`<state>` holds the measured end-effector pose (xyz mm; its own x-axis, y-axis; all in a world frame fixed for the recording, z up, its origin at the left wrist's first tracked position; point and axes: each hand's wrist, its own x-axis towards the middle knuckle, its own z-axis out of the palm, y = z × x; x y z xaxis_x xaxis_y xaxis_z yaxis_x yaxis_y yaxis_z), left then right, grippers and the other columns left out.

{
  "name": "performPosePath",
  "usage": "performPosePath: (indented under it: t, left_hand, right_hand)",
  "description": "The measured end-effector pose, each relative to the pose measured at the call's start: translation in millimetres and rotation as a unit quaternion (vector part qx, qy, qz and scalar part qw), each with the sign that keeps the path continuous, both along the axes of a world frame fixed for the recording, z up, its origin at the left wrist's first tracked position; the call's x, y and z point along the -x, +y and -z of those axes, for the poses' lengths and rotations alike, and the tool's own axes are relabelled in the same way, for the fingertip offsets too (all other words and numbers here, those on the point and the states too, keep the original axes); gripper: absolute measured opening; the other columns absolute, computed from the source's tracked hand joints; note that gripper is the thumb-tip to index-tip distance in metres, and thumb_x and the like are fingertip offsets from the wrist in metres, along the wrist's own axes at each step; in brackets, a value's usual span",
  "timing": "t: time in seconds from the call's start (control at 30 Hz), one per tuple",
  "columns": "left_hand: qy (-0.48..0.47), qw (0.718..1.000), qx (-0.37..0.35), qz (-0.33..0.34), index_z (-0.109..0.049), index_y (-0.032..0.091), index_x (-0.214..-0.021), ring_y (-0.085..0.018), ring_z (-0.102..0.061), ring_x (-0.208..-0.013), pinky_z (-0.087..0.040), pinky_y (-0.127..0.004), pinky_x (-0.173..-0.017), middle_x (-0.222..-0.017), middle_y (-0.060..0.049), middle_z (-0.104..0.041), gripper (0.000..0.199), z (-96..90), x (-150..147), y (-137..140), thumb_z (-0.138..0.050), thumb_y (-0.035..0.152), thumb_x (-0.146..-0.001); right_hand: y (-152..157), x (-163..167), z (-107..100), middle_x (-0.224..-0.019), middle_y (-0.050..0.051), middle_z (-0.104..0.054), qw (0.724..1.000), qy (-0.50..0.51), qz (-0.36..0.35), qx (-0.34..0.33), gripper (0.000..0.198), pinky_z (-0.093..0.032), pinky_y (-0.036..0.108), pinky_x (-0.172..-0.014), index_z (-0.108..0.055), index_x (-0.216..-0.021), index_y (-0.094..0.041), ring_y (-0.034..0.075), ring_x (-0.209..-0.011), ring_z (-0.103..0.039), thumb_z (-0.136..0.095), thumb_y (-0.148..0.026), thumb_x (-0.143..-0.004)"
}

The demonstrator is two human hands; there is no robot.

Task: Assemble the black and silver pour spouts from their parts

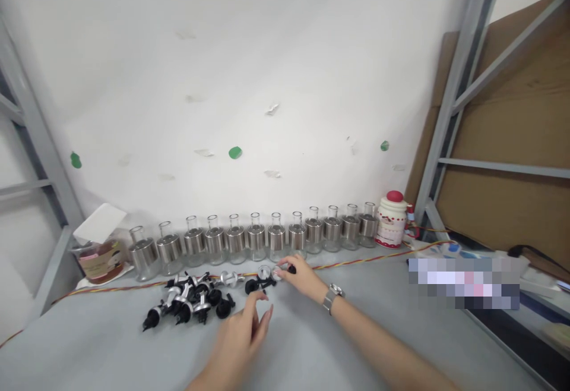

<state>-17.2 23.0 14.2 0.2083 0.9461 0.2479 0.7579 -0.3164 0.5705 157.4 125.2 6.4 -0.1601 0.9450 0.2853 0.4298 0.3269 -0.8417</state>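
Near the row of bottles, my right hand [300, 275] pinches a silver-and-black bottle pourer [276, 272] by its metal part; a black piece shows by my fingers. My left hand [243, 328] hovers over the table, with thumb and index finger apart and nothing between them. Just ahead of it lie a few loose pourers [252, 285]. A heap of similar silver-and-black pourers [182, 305] spreads to the left of my left hand. Several clear glass bottles [234, 240] with silver metal bands stand along the wall, open at the neck.
A red-and-yellow twisted cord [351, 261] runs along the table before the bottles. At the right end stands a white jar with a red knob [392, 221]; at the left end, a tub with a brown label [101, 265]. Grey metal shelf posts [454, 94] frame both sides.
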Motion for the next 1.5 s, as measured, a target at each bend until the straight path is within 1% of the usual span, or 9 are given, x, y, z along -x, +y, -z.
performPosePath:
  t: [0.13, 0.27, 0.37, 0.47, 0.57, 0.77, 0.93, 1.2, 1.5]
  left_hand:
    - [-0.053, 0.999, 0.005, -0.009, -0.042, 0.023, -0.106, -0.013, -0.047, -0.044, -0.032, -0.021, -0.048, -0.049, 0.008, -0.043, 0.028, 1.1, -1.1, -1.0, -0.034, 0.037, -0.083]
    - [-0.229, 0.971, 0.065, -0.034, -0.042, 0.021, -0.106, -0.013, -0.049, -0.041, -0.036, -0.021, -0.041, -0.050, 0.007, -0.046, 0.036, -2.4, -5.2, 1.0, -0.037, 0.045, -0.080]
    - [-0.420, 0.887, 0.188, -0.040, -0.035, 0.019, -0.116, -0.018, -0.059, -0.050, -0.042, -0.024, -0.038, -0.060, 0.001, -0.057, 0.056, -8.6, -11.1, 3.5, -0.049, 0.051, -0.072]
    - [-0.555, 0.778, 0.292, -0.015, -0.032, 0.018, -0.123, -0.023, -0.065, -0.068, -0.050, -0.030, -0.055, -0.069, -0.005, -0.066, 0.071, -12.0, -17.8, 2.7, -0.061, 0.047, -0.064]
    - [-0.591, 0.727, 0.351, -0.006, -0.043, 0.011, -0.116, -0.025, -0.066, -0.072, -0.050, -0.032, -0.064, -0.070, -0.010, -0.070, 0.065, -8.3, -21.9, 0.1, -0.065, 0.042, -0.064]
    - [-0.605, 0.720, 0.338, -0.031, -0.050, 0.007, -0.109, -0.023, -0.067, -0.072, -0.050, -0.027, -0.065, -0.073, -0.014, -0.071, 0.049, -0.3, -15.5, 2.1, -0.065, 0.029, -0.068]
    - [-0.597, 0.745, 0.293, -0.049, -0.052, 0.008, -0.108, -0.025, -0.067, -0.071, -0.050, -0.032, -0.068, -0.070, -0.013, -0.071, 0.052, -0.6, -9.3, 8.6, -0.068, 0.031, -0.064]
    - [-0.600, 0.738, 0.302, -0.057, -0.068, 0.013, -0.081, -0.025, -0.067, -0.068, -0.049, -0.037, -0.071, -0.072, -0.009, -0.071, 0.044, 0.3, -19.5, 1.2, -0.076, 0.040, -0.046]
    - [-0.617, 0.744, 0.257, -0.022, -0.071, 0.015, -0.079, -0.017, -0.063, -0.069, -0.049, -0.028, -0.070, -0.073, -0.006, -0.070, 0.036, -3.9, -17.7, -2.4, -0.075, 0.036, -0.050]
  right_hand:
    - [5.7, 6.6, 1.9, -0.069, -0.001, -0.050, 1.000, 0.018, -0.006, 0.008, 0.012, -0.037, 0.028, -0.070, -0.064, -0.067, -0.016, 0.016, -0.068, -0.048, -0.064, -0.026, -0.061]
    - [4.0, 7.9, -1.9, -0.065, -0.001, -0.049, 0.997, 0.070, -0.005, 0.030, 0.013, -0.037, 0.026, -0.065, -0.060, -0.063, -0.016, 0.015, -0.065, -0.047, -0.061, -0.029, -0.063]
    - [-13.9, 6.8, -5.7, -0.058, -0.003, -0.049, 0.990, 0.112, -0.036, 0.081, 0.024, -0.035, 0.022, -0.048, -0.059, -0.071, -0.016, 0.011, -0.049, -0.043, -0.054, -0.039, -0.070]
    - [-40.9, 8.4, -5.1, -0.054, -0.003, -0.049, 0.977, 0.134, -0.089, 0.137, 0.032, -0.029, 0.019, -0.037, -0.059, -0.071, -0.015, 0.007, -0.039, -0.037, -0.057, -0.046, -0.067]
    - [-62.8, 12.9, -2.9, -0.055, -0.003, -0.051, 0.968, 0.154, -0.112, 0.164, 0.038, -0.029, 0.018, -0.034, -0.058, -0.071, -0.014, 0.006, -0.037, -0.035, -0.057, -0.052, -0.065]
    - [-73.1, 14.0, -4.5, -0.058, -0.001, -0.056, 0.945, 0.241, -0.113, 0.190, 0.034, -0.035, 0.019, -0.042, -0.062, -0.075, -0.014, 0.009, -0.047, -0.047, -0.060, -0.047, -0.067]
    - [-65.9, 0.3, -2.6, -0.089, 0.008, -0.065, 0.948, 0.284, -0.082, 0.120, 0.036, -0.044, 0.032, -0.075, -0.063, -0.093, -0.016, 0.020, -0.082, -0.058, -0.063, -0.041, -0.067]
    - [-90.4, 9.9, -12.9, -0.129, 0.005, -0.040, 0.974, 0.147, -0.161, -0.053, 0.039, -0.027, 0.037, -0.100, -0.045, -0.118, -0.026, 0.019, -0.119, -0.034, -0.052, -0.024, -0.080]
    - [-95.8, 12.1, -9.9, -0.136, 0.003, -0.028, 0.978, 0.031, -0.162, -0.125, 0.049, -0.025, 0.039, -0.103, -0.030, -0.127, -0.027, 0.017, -0.125, -0.023, -0.042, -0.012, -0.082]
